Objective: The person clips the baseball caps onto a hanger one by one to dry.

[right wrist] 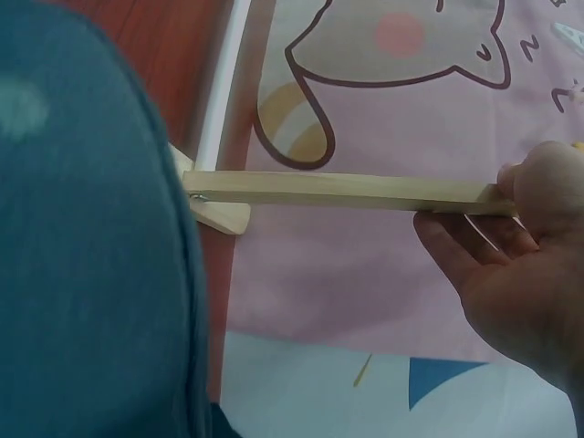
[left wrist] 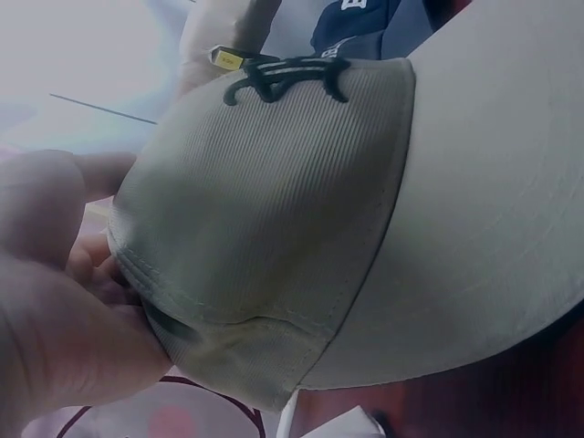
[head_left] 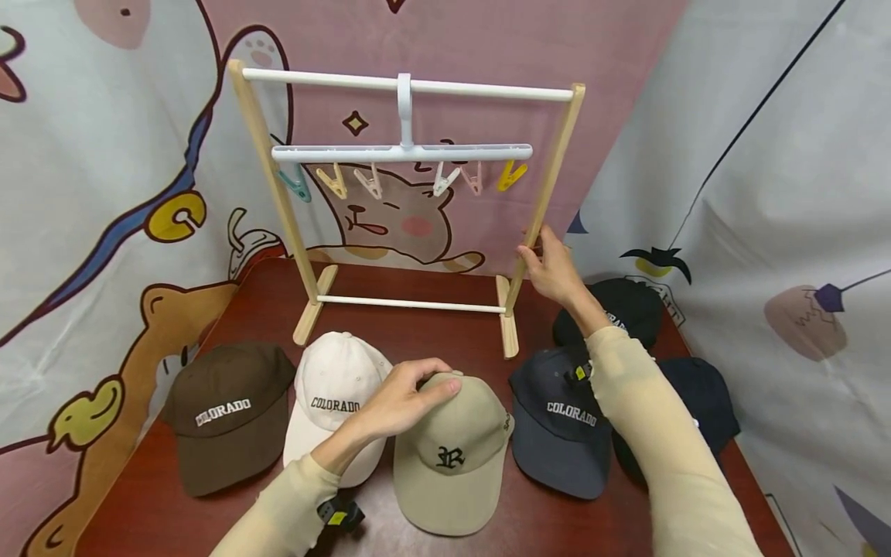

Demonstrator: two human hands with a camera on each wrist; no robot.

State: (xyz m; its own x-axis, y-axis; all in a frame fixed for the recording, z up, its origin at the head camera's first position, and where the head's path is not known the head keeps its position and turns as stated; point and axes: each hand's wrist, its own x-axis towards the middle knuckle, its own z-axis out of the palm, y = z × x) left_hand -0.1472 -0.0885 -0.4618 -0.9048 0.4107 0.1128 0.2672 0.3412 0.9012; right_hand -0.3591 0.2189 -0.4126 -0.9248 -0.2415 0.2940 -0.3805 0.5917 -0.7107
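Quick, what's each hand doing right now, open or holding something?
Left hand: closed, holding the beige cap.
Right hand: closed, gripping the wooden rack post.

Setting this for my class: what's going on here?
A person's left grip holds a khaki cap, while the right grip holds the right upright of a wooden-framed rack. A white hanger hangs from the rack's top bar, and its six clips hold no caps. A brown cap and a white cap lie on the table left of the khaki one, with three dark caps to its right.
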